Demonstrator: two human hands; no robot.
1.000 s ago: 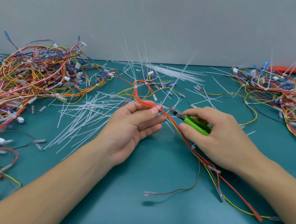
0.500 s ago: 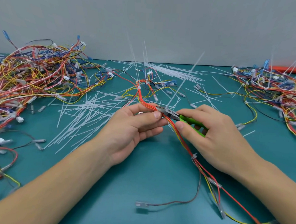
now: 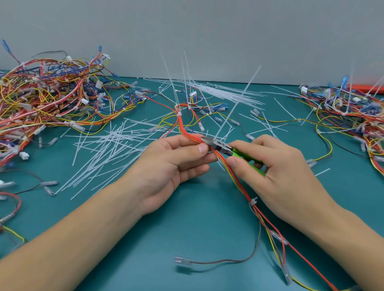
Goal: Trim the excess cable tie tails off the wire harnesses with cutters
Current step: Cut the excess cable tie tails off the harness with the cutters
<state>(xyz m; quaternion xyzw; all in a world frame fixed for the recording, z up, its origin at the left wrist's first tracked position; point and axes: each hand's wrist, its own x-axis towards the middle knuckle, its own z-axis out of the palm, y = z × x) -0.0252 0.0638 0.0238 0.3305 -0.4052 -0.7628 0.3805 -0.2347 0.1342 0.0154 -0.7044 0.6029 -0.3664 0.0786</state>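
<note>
My left hand (image 3: 172,164) pinches a red, orange and yellow wire harness (image 3: 242,185) between thumb and fingers above the teal table. My right hand (image 3: 272,171) grips green-handled cutters (image 3: 222,147), whose metal jaws sit at the harness right beside my left thumb. A long white cable tie tail (image 3: 237,103) rises up and to the right from that spot. Further along the same harness, more uncut tails (image 3: 174,82) stand upright. A trimmed tie (image 3: 253,202) clasps the bundle below my right hand.
A large heap of harnesses (image 3: 37,101) fills the left of the teal table (image 3: 181,238). Another heap (image 3: 361,118) with upright tails lies at the right. Cut white tails (image 3: 101,154) litter the middle. A bundle of unused ties (image 3: 222,93) lies at the back, an orange object (image 3: 374,88) far right.
The cutters' jaws have moved left along the harness to the base of the tall tail beside my left thumb. The harness has slid slightly toward me.
</note>
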